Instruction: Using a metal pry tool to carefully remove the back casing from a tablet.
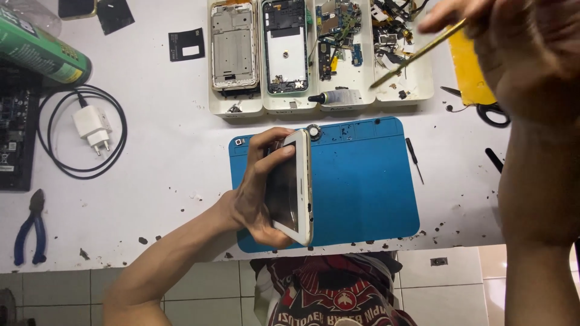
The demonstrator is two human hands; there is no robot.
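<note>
Above the blue mat [362,181], left hand [257,193] fingers grip a white phone [294,187] on edge; raised right hand [513,48] pinches a yellow stick [417,54].

A white, speckled worktable [163,181] stands under bright, even light; below its front edge runs a pale tiled floor [199,290].

Item count: one blue mat [362,181]; one white phone [296,187]; one four-compartment white tray [241,108]; two phone frames [232,45] [285,45]; one charger [92,128]; one pair of blue-handled pliers [30,232]; one screwdriver [414,158]; one pair of scissors [483,107].
</note>
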